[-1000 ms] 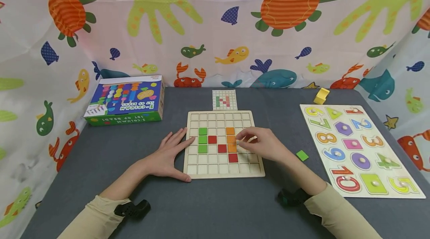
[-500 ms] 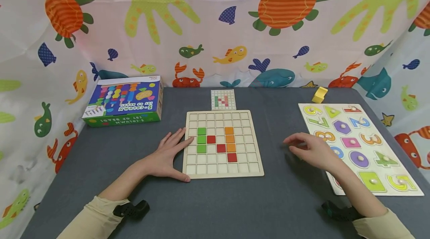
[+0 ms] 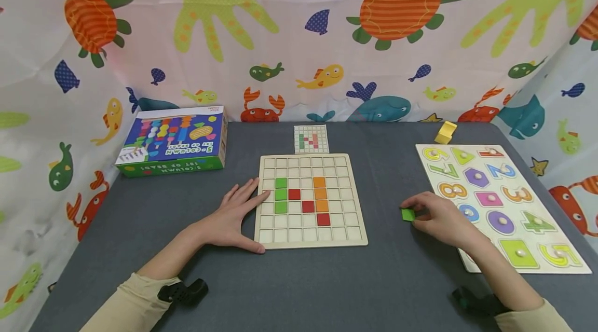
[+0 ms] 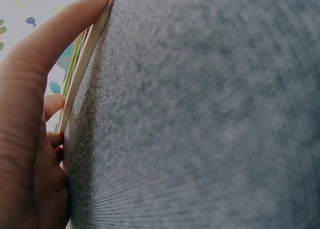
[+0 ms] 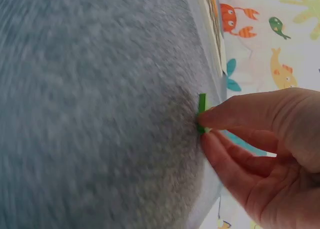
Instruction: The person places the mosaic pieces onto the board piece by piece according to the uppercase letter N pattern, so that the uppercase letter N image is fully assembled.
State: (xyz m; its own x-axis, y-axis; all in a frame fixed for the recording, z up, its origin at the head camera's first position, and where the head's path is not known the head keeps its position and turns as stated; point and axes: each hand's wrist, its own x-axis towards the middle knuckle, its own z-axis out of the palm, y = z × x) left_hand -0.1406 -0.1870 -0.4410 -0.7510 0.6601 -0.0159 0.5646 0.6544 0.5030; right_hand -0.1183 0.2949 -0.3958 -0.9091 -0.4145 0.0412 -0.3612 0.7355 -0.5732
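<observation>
A wooden grid board (image 3: 289,236) lies mid-table, with three green tiles (image 3: 281,194), three orange tiles (image 3: 321,193) and three red tiles (image 3: 308,206) in its squares. Fingers spread, my left hand (image 3: 229,220) rests at the board's left edge; in the left wrist view the thumb (image 4: 55,34) touches the rim. To the right of the board, my right hand (image 3: 441,218) pinches a loose green tile (image 3: 408,215) between thumb and fingertips. The right wrist view shows this green tile (image 5: 202,109) edge-on, close to the tabletop.
Behind the board lies a small pattern card (image 3: 311,139). A bead-set box (image 3: 173,140) stands at the back left. On the right, a number-and-shape puzzle board (image 3: 504,207) lies partly under my right forearm, with a yellow block (image 3: 446,133) behind it.
My right hand has moved from the grid board's orange column rightward to the loose green tile and now pinches it. My left hand has stayed at the board's edge.
</observation>
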